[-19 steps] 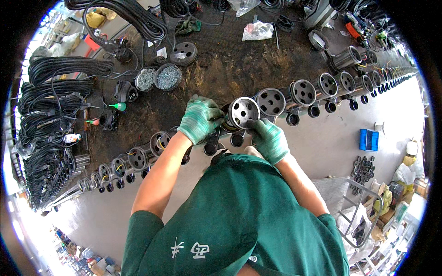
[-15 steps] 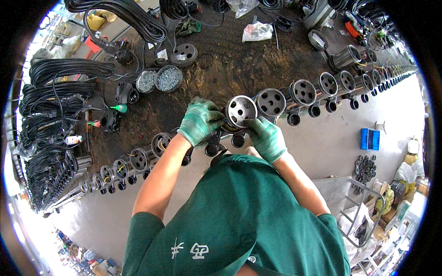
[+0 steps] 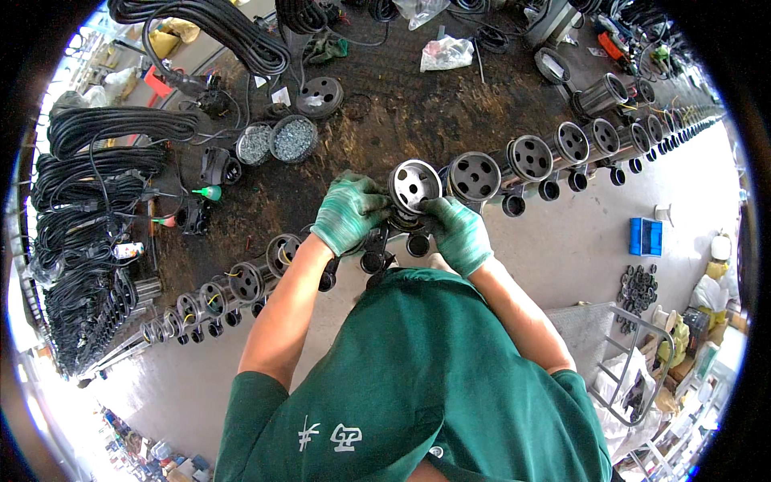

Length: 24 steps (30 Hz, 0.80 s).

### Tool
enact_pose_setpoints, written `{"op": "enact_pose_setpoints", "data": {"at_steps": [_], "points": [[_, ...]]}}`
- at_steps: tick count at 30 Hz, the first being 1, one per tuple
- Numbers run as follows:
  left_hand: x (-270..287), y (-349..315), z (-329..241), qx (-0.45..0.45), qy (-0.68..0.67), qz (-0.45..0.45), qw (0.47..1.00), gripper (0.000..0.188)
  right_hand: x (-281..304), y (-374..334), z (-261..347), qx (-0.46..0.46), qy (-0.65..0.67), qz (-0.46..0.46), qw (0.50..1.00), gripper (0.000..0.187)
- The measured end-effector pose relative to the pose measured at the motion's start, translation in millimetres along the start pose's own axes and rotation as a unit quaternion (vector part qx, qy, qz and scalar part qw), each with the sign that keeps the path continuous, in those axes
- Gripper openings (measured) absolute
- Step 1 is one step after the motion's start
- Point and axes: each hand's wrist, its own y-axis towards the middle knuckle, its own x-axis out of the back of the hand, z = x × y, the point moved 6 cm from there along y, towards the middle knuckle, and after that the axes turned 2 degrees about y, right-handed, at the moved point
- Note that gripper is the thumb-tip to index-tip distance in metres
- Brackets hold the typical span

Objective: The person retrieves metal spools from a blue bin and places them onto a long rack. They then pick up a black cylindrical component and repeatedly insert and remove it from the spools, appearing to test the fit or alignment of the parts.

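A silver round metal cap with holes in its face (image 3: 415,185) sits tilted over a dark motor housing (image 3: 403,221) at the table's front edge. My right hand (image 3: 458,230), in a green-and-white knit glove, pinches the cap's lower right rim. My left hand (image 3: 350,212), gloved alike, is closed at the left side of the housing, its fingertips bent in beside the cap; what lies in them is hidden. Right beside the cap stands another housing with a dark perforated cap (image 3: 474,177).
Similar capped housings (image 3: 529,158) line the table edge both ways, several at left with yellow wires (image 3: 243,281). Two tins of small metal screws (image 3: 293,139) stand behind my left hand. Coiled black cables (image 3: 120,124) pile at left. A blue crate (image 3: 646,237) rests on the floor at right.
The silver cap has shifted slightly left and up, and its face has turned a little. My right hand has moved left with it. My left hand has hardly moved.
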Motion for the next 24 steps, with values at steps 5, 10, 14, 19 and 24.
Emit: {"op": "enact_pose_setpoints", "data": {"at_steps": [5, 10, 14, 19, 24], "points": [[-2.2, -1.2, 2.6, -0.008, -0.002, 0.009, 1.000, 0.021, -5.1, -0.2, -3.1, -0.022, 0.058, 0.019, 0.998, 0.021], [-6.2, -2.8, 7.1, -0.015, -0.018, -0.006, 1.000, 0.021, -7.5, 0.5, -4.0, -0.036, 0.103, 0.013, 0.994, 0.021], [-3.9, 0.0, 5.3, -0.014, -0.031, -0.003, 0.999, 0.021, -6.5, 2.7, -9.2, -0.083, 0.132, 0.005, 0.988, 0.023], [-4.0, 1.3, 5.8, -0.011, -0.025, 0.022, 0.999, 0.021, -7.0, 5.3, -8.6, -0.090, 0.131, 0.025, 0.987, 0.022], [-9.8, -2.1, 12.2, -0.023, -0.038, 0.019, 0.999, 0.021, -11.8, 4.2, -0.4, -0.067, 0.139, 0.084, 0.985, 0.030]]}}
